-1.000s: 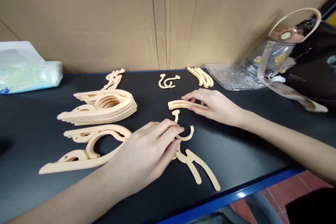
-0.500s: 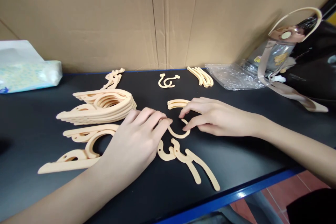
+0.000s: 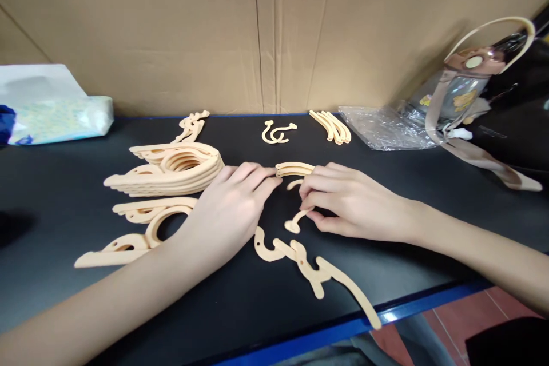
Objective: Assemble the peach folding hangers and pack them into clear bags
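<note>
Clearly, the right hand (image 3: 348,201) pinches the hook (image 3: 293,226), its knobbed end jutting left and nearward, while the left hand (image 3: 234,203) sits apart, grip unclear.

The hanger stack (image 3: 180,179) lies left of the paired strips (image 3: 294,171).

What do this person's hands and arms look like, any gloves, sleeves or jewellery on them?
The left hand and right hand are both bare, with no gloves, rings or watch visible. No sleeves show on the forearms within view.
</note>
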Motion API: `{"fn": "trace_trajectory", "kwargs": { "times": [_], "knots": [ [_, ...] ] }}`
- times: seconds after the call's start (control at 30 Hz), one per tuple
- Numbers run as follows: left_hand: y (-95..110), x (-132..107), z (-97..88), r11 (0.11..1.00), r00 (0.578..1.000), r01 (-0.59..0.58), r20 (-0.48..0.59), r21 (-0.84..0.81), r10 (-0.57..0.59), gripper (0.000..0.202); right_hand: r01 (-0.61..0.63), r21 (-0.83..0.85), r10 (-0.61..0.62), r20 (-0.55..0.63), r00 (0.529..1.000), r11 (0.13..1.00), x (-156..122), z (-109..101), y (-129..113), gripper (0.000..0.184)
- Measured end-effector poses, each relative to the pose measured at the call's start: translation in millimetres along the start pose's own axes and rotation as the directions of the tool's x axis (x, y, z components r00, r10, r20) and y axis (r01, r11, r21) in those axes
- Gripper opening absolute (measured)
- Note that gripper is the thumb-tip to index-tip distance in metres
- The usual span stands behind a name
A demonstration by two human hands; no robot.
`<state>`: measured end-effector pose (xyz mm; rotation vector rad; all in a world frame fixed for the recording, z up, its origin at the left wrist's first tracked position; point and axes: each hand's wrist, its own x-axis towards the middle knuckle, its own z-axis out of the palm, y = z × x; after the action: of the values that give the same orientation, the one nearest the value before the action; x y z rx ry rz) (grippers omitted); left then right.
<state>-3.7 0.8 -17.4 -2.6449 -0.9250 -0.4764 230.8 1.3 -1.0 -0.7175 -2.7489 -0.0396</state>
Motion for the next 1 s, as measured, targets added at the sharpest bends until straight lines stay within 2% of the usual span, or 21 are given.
{"fn": "trace_trajectory", "kwargs": {
  "times": [0.1, 0.17, 0.27, 0.33, 0.53, 0.7, 0.77, 0.83, 0.93, 1.0],
  "knots": [
    [-2, 5, 0.8, 1.0, 0.999, -0.006, 0.052, 0.0, 0.006, 0.038, -0.058, -0.009, 0.058, -0.058, 0.997, 0.998, -4, -13, 9, 0.013],
    [0, 8, -1.6, 1.0, 0.996, -0.008, 0.089, 0.027, 0.006, 0.037, -0.164, -0.022, 0.16, -0.116, 0.98, 0.986, -8, -22, 17, 0.009],
    [5, 17, -6.8, 0.996, 0.991, -0.005, 0.137, 0.092, -0.008, 0.03, -0.357, -0.076, 0.337, -0.196, 0.921, 0.931, -12, -31, 31, 0.011],
    [7, 26, -9.0, 0.992, 0.984, 0.02, 0.176, 0.124, -0.042, 0.027, -0.428, -0.094, 0.404, -0.2, 0.893, 0.899, -13, -31, 39, 0.014],
    [8, 43, -7.4, 0.992, 0.968, 0.075, 0.233, 0.1, -0.097, 0.02, -0.403, -0.142, 0.392, -0.098, 0.915, 0.904, -14, -28, 52, 0.024],
    [5, 42, -12.3, 0.98, 0.96, 0.196, 0.208, -0.022, -0.188, 0.018, -0.405, -0.185, 0.387, -0.125, 0.914, 0.896, -16, -29, 56, 0.03],
    [3, 42, -17.2, 0.951, 0.951, 0.274, 0.183, -0.141, -0.247, 0.019, -0.41, -0.178, 0.387, -0.148, 0.91, 0.895, -17, -30, 57, 0.03],
    [-1, 43, -22.0, 0.853, 0.929, 0.369, 0.157, -0.368, -0.334, 0.02, -0.409, -0.154, 0.386, -0.161, 0.908, 0.899, -17, -30, 57, 0.031],
    [-5, 45, -26.6, 0.553, 0.867, 0.444, 0.183, -0.705, -0.464, 0.018, -0.377, -0.07, 0.363, -0.157, 0.919, 0.924, -17, -29, 56, 0.031],
    [-6, 44, -27.3, 0.36, 0.831, 0.464, 0.258, -0.809, -0.492, 0.02, -0.332, 0.025, 0.332, -0.153, 0.931, 0.943, -16, -29, 55, 0.03]
  ]
}}
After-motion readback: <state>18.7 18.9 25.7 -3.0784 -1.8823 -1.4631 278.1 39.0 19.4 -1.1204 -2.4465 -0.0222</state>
